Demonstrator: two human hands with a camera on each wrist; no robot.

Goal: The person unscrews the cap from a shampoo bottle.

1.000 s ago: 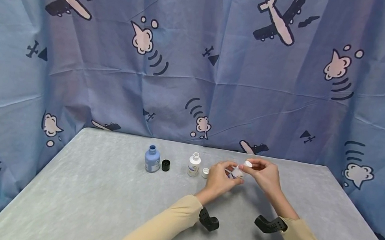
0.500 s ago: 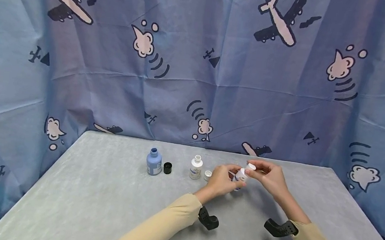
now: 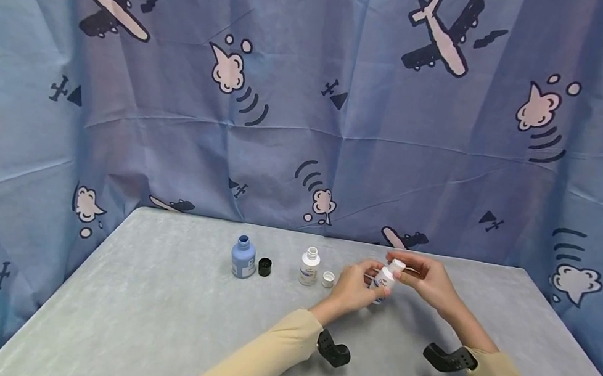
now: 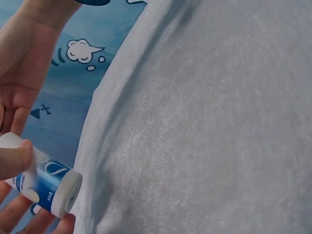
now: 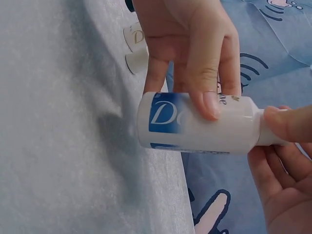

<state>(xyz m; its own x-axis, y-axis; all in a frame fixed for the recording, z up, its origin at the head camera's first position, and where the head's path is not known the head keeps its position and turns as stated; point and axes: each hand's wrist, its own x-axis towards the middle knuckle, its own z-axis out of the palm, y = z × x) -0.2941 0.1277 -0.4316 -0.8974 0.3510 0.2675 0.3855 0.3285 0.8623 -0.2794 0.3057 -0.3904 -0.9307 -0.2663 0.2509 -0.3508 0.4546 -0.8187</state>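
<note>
My left hand (image 3: pixel 355 286) grips a small white bottle (image 3: pixel 382 278) with a blue label, its thumb laid across the side. The bottle leans to the right over the table, neck up. At its top my right hand (image 3: pixel 429 283) pinches the white cap (image 5: pixel 266 128) between thumb and fingers, and the cap sits at the neck. The right wrist view shows the bottle (image 5: pixel 195 124) lengthwise, with part of its lettering behind the left thumb. In the left wrist view the bottle's base (image 4: pixel 67 194) faces outward, and the fingers hide part of its body.
Left of the hands stand an uncapped white bottle (image 3: pixel 309 268) and a loose white cap (image 3: pixel 327 280). Farther left are an uncapped blue bottle (image 3: pixel 243 258) and a black cap (image 3: pixel 265 267). A patterned curtain (image 3: pixel 311 102) hangs behind the pale table (image 3: pixel 141 318).
The bottle and both hands have shifted slightly right, and the bottle has turned more upright. The whole head view has shifted a little too. My grip on bottle and cap stays.
</note>
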